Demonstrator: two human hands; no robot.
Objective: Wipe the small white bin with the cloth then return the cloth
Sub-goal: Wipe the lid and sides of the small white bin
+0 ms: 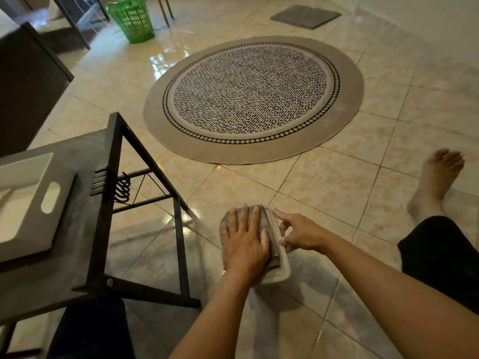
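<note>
The small white bin (284,271) lies on the tiled floor in front of me, showing a flat white face with rounded corners. A grey cloth (270,229) is spread over that face. My left hand (243,242) presses flat on the cloth with its fingers spread, covering most of it. My right hand (298,234) is at the bin's right edge, thumb and curled fingers pinching the rim and the index finger stretched along the top corner. The bin's left part is hidden under the cloth and hand.
A low dark table (103,203) stands at the left with a white handled tray (31,203) on it. My bare foot (435,182) and leg stretch out at the right. A round patterned rug (254,99) lies ahead, with a green basket (132,20) and a grey mat (305,16) beyond.
</note>
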